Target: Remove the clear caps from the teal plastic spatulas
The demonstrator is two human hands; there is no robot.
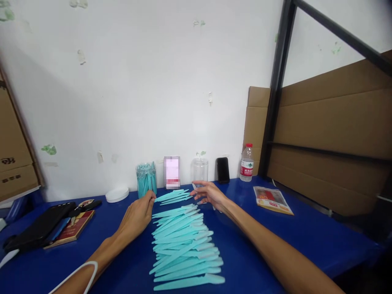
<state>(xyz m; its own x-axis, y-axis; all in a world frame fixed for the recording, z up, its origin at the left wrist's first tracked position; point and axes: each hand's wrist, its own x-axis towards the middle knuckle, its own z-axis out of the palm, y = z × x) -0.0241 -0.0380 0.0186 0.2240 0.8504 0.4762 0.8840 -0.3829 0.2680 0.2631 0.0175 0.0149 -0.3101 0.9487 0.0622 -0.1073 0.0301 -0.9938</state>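
A long row of turquoise plastic sticks (pixel 183 241) lies crosswise on the blue table, handles to the right. Beyond it is a small separate group of the same sticks (pixel 174 197). My left hand (pixel 141 210) pinches the left end of a stick in that small group, thumb and fingers together. At the group's right ends is my right hand (pixel 210 193), its fingers spread apart and no stick clearly held. Behind my left hand a clear jar (pixel 146 179) stands full of upright turquoise sticks. Another clear jar (pixel 200 169), without sticks, stands behind my right hand.
Against the wall lean a lit phone (pixel 172 172) and a dark phone (pixel 223 170). A water bottle (pixel 246 163) and a packet (pixel 272 200) are at the right. Left are a white lid (pixel 117 194), a black case (pixel 41 226) and a red book (pixel 72 228).
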